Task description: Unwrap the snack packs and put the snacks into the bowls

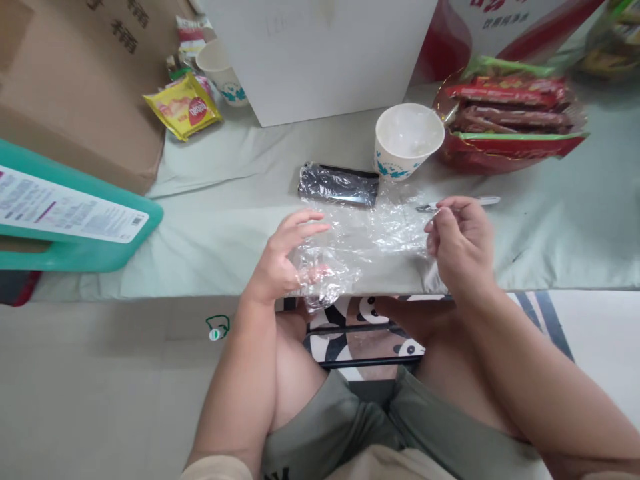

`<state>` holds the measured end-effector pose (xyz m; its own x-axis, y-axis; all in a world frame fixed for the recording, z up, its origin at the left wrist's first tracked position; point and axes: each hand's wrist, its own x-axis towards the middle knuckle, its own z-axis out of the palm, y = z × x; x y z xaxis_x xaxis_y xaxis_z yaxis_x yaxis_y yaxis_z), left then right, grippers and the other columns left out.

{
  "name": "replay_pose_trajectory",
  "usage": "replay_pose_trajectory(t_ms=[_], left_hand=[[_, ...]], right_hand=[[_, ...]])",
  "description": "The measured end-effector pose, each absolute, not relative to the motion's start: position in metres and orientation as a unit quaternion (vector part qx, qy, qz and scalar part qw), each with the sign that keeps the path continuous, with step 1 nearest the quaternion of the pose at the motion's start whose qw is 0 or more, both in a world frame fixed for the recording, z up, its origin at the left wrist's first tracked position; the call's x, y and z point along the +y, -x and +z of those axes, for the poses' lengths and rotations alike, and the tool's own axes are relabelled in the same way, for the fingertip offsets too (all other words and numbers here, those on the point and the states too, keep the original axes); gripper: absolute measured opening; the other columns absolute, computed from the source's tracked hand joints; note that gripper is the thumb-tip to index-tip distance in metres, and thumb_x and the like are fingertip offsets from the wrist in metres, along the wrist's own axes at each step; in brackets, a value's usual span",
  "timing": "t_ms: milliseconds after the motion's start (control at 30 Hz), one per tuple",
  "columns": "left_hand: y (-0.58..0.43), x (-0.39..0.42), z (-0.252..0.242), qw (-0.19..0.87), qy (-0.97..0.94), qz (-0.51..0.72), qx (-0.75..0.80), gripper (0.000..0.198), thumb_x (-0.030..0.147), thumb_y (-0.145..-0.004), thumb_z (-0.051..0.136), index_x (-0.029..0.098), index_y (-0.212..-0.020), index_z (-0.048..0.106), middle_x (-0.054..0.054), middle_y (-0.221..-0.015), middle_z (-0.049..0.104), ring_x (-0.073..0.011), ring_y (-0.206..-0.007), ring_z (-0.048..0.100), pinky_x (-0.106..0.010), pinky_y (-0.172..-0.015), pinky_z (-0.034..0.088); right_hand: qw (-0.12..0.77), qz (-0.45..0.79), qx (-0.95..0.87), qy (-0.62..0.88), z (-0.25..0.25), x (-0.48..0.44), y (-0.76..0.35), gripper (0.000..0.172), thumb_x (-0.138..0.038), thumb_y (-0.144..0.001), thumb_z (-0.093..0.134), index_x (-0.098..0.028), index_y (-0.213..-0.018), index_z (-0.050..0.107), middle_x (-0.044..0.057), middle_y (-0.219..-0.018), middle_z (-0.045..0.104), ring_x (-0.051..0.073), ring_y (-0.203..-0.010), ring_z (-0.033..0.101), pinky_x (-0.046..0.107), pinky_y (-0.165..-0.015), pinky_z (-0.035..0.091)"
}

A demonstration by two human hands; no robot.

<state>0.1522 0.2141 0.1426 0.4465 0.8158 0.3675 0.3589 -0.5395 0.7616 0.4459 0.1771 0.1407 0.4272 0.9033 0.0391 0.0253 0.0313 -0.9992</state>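
Note:
A sheet of clear plastic film lies crumpled on the pale green table cover in front of me. My left hand rests on the film's near left corner, its upper fingers stretched out and its lower fingers curled into a bunched part of the film. My right hand is closed in a loose fist at the film's right edge, pinching the film there. A slim pen-like tool lies just beyond its knuckles. A dark flat object wrapped in film lies behind the sheet.
A white paper cup stands behind the sheet. A red tray of wrapped snacks sits at right, a white box at the back, a yellow packet and a second cup at left, beside a cardboard box and teal stool.

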Motion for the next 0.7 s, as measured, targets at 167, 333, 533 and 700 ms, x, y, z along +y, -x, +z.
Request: replay_pose_trajectory(t_ms=[167, 333, 533, 700], left_hand=[[-0.162, 0.210, 0.144, 0.321, -0.750, 0.417, 0.399, 0.040, 0.055, -0.095, 0.062, 0.025, -0.076, 0.079, -0.007, -0.105, 0.079, -0.0254, -0.119, 0.068, -0.045, -0.107, 0.054], [-0.166, 0.216, 0.134, 0.400, -0.537, 0.534, 0.515, 0.047, 0.051, -0.093, 0.064, 0.020, -0.058, 0.069, -0.005, -0.064, 0.073, -0.0168, -0.066, 0.070, -0.030, -0.069, 0.057], [-0.173, 0.226, 0.139, 0.437, -0.400, 0.508, 0.626, 0.041, 0.045, -0.087, 0.068, 0.018, -0.058, 0.062, -0.005, -0.063, 0.072, -0.0087, -0.045, 0.055, -0.020, -0.045, 0.041], [-0.175, 0.226, 0.143, 0.427, -0.426, 0.492, 0.628, 0.040, 0.045, -0.087, 0.072, 0.018, -0.060, 0.059, -0.001, -0.054, 0.063, -0.0065, -0.037, 0.048, -0.019, -0.040, 0.037]], right_hand=[[0.603, 0.353, -0.373, 0.610, 0.130, 0.180, -0.453, 0.026, -0.044, -0.088, 0.072, -0.025, -0.096, 0.058, -0.006, -0.072, 0.061, 0.005, -0.040, 0.043, 0.019, -0.035, 0.031], [0.626, 0.424, -0.342, 0.558, 0.121, 0.176, -0.456, 0.045, -0.052, -0.076, 0.081, -0.028, -0.108, 0.061, -0.001, -0.102, 0.067, 0.008, -0.063, 0.062, 0.025, -0.060, 0.056], [0.524, 0.438, -0.373, 0.628, 0.131, 0.171, -0.449, 0.029, -0.048, -0.085, 0.074, -0.021, -0.082, 0.064, -0.003, -0.070, 0.065, 0.008, -0.054, 0.059, 0.020, -0.051, 0.049], [0.531, 0.365, -0.387, 0.660, 0.136, 0.177, -0.455, 0.029, -0.046, -0.085, 0.075, -0.020, -0.083, 0.063, -0.009, -0.050, 0.052, 0.006, -0.033, 0.039, 0.018, -0.031, 0.027]])
